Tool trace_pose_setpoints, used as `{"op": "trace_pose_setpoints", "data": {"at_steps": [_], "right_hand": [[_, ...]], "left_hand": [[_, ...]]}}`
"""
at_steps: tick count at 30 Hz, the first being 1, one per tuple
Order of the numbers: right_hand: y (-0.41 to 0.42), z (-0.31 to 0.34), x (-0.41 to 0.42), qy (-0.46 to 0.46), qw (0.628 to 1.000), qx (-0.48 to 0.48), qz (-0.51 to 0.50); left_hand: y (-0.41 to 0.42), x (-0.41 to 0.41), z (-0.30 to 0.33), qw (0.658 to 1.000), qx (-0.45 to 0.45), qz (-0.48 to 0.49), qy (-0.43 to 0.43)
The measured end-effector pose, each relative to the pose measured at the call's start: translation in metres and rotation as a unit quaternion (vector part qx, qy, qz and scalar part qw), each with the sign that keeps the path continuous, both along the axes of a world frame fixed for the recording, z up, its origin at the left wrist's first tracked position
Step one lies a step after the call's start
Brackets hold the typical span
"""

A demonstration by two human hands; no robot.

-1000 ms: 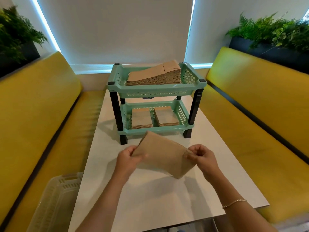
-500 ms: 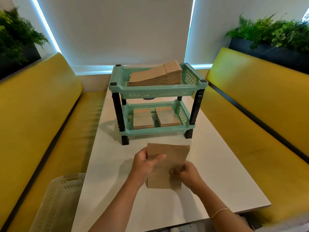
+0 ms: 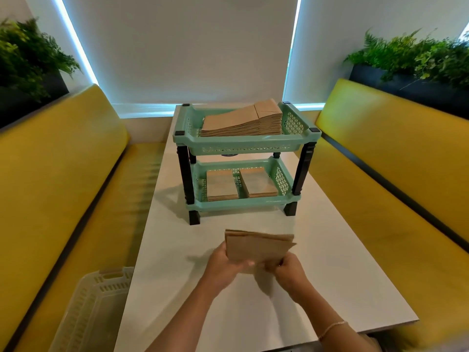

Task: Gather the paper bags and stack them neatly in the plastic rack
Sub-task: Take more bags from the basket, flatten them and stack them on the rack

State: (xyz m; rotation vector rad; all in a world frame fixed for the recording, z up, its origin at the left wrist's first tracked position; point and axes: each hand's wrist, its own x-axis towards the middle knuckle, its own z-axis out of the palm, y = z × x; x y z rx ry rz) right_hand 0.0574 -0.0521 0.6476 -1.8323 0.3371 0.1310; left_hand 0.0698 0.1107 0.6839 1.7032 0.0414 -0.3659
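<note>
Both hands, L point(image 3: 224, 265) & R point(image 3: 289, 271), pinch bag point(image 3: 258, 246) above table point(image 3: 342, 275), rack point(image 3: 243, 146) at 12 o'clock.

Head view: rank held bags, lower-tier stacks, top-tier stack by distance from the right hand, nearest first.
1. Held bags: gripped by the right hand, above the table.
2. Lower-tier stacks: ahead, in the rack's bottom basket; the two are too close to separate.
3. Top-tier stack: higher and farthest.

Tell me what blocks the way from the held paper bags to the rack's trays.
Nothing visible. Both hands hold the paper bags above bare table, just before the rack. Its top tray is open above; the lower tray sits under it, reachable only from the front.
</note>
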Motion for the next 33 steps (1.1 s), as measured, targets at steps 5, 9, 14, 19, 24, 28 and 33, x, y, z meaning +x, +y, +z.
{"op": "trace_pose_setpoints", "data": {"at_steps": [5, 9, 14, 19, 24, 28, 33], "right_hand": [[-0.004, 0.031, 0.006, -0.06, 0.998, 0.03, 0.019], [-0.02, 0.065, 0.015, -0.098, 0.979, 0.177, -0.035], [-0.04, 0.054, 0.014, -0.079, 0.987, 0.126, -0.063], [-0.033, 0.009, -0.001, -0.013, 0.999, 0.009, -0.051], [-0.031, 0.01, 0.005, 0.007, 0.999, 0.0, -0.045], [-0.034, 0.048, 0.014, -0.049, 0.997, 0.053, -0.04], [-0.02, 0.091, 0.027, -0.039, 0.994, 0.101, 0.005]], "left_hand": [[0.011, 0.005, -0.001, 0.989, 0.144, -0.032, -0.03], [0.025, 0.023, 0.03, 0.935, 0.319, -0.101, -0.115], [0.044, 0.034, 0.057, 0.932, 0.304, -0.055, -0.189], [0.031, 0.023, 0.036, 0.916, 0.351, -0.108, -0.164], [0.029, 0.028, 0.037, 0.87, 0.439, -0.156, -0.163], [0.036, 0.034, 0.06, 0.9, 0.389, -0.106, -0.168], [0.024, 0.042, 0.112, 0.963, 0.157, 0.071, -0.207]]}}
